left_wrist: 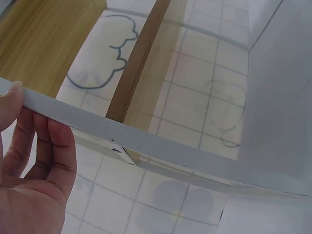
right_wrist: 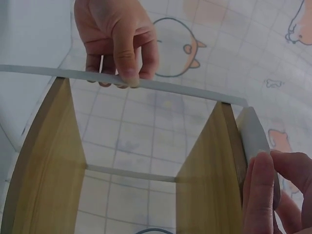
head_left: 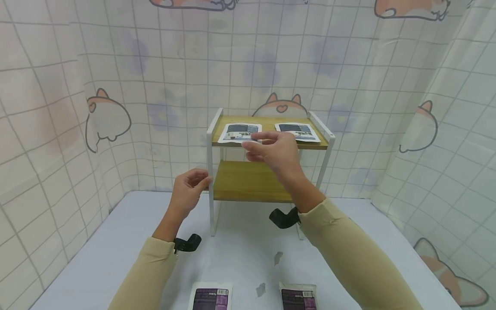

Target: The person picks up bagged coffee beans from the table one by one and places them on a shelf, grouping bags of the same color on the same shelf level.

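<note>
A small two-tier shelf (head_left: 248, 181) with wooden boards and white metal posts stands on the table. My left hand (head_left: 190, 189) grips its left front post (left_wrist: 73, 114) between thumb and fingers. On the top board lie two flat white-and-blue packets, a left packet (head_left: 234, 131) and a right packet (head_left: 298, 129). At the left packet's front right corner is my right hand (head_left: 277, 153). In the right wrist view, the thumb (right_wrist: 263, 185) and index finger pinch that packet's white edge (right_wrist: 254, 131), which juts past the board. The right hand partly covers the right packet.
Two purple-and-black packets, one at left (head_left: 211, 297) and one at right (head_left: 298, 297), lie on the white table (head_left: 240, 258) near me, cut by the frame. Two grey patches mark the tabletop. A gridded curtain (head_left: 174, 64) surrounds the back and sides.
</note>
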Motion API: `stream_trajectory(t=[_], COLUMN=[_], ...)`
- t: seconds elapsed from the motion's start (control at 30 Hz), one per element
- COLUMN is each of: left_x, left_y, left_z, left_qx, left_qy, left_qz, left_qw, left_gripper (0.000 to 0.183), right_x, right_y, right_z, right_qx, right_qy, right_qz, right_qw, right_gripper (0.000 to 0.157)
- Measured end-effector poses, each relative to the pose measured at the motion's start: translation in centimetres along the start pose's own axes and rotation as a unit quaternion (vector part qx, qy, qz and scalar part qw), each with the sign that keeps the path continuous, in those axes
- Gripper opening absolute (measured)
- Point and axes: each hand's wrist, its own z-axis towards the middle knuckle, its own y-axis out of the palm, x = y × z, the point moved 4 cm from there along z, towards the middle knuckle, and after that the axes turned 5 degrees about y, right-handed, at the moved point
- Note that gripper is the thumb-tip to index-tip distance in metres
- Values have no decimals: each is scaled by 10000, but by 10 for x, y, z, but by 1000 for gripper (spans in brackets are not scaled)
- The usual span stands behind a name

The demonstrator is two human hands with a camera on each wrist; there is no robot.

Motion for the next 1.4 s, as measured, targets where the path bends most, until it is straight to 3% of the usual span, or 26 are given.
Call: stream_trajectory(t=[0.37, 0.6, 1.4], left_x=[1, 1, 6], left_y=[-1, -1, -1], left_z=[1, 0, -2], left_qx=[9, -2, -28], left_qy=[-8, -19, -4], left_qz=[-102, -69, -27], left_qw=[9999, 10000, 10000], left_gripper=[25, 27, 25], right_x=[-3, -5, -8], right_y=[2, 0, -2], right_z=[2, 3, 11], right_qx=[137, 7, 126], right_qy=[-48, -84, -102], right_qz=[-87, 58, -470], right_qw=[9999, 9999, 9988], right_gripper=[33, 30, 24])
